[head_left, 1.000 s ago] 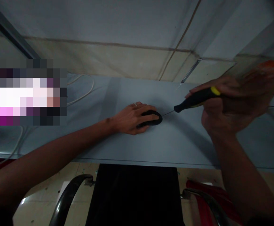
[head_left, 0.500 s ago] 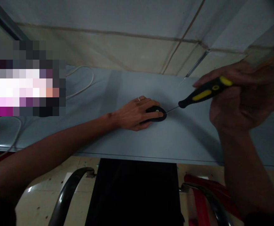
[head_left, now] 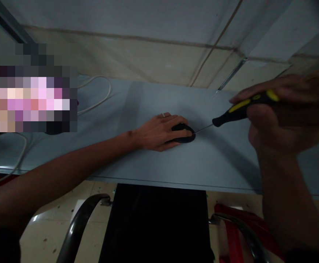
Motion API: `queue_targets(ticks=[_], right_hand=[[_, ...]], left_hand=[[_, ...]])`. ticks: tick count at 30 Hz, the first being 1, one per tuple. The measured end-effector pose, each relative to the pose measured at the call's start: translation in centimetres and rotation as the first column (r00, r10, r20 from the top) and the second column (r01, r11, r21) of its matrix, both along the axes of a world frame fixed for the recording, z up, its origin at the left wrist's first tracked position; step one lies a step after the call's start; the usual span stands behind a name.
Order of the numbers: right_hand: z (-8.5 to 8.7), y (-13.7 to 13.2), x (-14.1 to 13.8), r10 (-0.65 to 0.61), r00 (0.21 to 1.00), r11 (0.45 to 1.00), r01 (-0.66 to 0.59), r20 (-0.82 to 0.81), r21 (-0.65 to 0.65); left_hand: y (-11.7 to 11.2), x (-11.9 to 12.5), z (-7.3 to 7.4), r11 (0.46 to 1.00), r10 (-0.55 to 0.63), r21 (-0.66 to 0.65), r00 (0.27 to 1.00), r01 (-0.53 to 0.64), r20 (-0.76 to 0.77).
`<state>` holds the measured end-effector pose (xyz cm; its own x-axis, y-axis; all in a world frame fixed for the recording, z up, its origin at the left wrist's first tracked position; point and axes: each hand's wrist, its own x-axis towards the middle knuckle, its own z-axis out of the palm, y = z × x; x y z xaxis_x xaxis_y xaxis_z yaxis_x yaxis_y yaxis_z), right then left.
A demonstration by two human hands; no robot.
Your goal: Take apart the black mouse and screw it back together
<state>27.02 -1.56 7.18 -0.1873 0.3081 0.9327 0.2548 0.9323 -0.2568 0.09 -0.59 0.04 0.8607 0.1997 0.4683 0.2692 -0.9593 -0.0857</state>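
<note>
My left hand (head_left: 159, 133), with a ring on one finger, grips a small black oval computer mouse (head_left: 181, 128) against the grey tabletop. Its fingers curl around both sides of the mouse and partly cover it. From the right, a screwdriver (head_left: 232, 111) with a black and yellow handle slants down to the mouse, its thin metal shaft meeting the right end. My right hand (head_left: 282, 113) is closed around the handle. Whether the tip sits in a screw or a gap is too small to tell.
A tiled wall (head_left: 148, 54) runs behind the table (head_left: 154, 168). White cable (head_left: 108, 91) loops at the left beside a blurred-out area. A metal strip (head_left: 232, 74) leans at the back right. Below are chair armrests (head_left: 75, 223) and red cloth (head_left: 233, 237).
The screwdriver handle has turned about its axis, and my right hand's grip on it has shifted. The shaft stays against the mouse, which my left hand keeps holding.
</note>
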Motion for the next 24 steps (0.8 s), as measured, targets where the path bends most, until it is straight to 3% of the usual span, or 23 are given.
queue_targets(ticks=[3,5,8,13,19,24], right_hand=[[0.0,0.3,0.7,-0.021,0.999,0.974,0.011,0.045,0.226],[0.1,0.4,0.7,-0.097,0.995,0.982,0.096,-0.003,0.166],[0.1,0.2,0.3,-0.062,0.998,0.996,0.062,0.000,0.064],[-0.1,0.0,-0.2,-0.094,0.990,0.989,0.105,-0.109,0.107],[0.2,-0.5,-0.5,-0.077,0.994,0.997,0.076,-0.072,-0.010],[-0.5,0.1,0.5,-0.093,0.985,0.993,0.102,-0.144,0.054]], left_hand=[[0.0,0.0,0.0,1.000,-0.003,0.003,1.000,0.003,0.011],[0.0,0.0,-0.1,1.000,-0.006,0.014,1.000,0.006,0.023],[0.1,0.1,-0.2,0.999,-0.020,0.029,0.999,0.019,0.034],[0.1,0.0,-0.2,0.999,-0.010,0.034,1.000,0.009,0.014],[0.2,0.1,-0.1,0.999,-0.023,0.023,1.000,0.023,0.020],[0.1,0.1,-0.1,0.999,-0.021,0.038,0.999,0.020,0.033]])
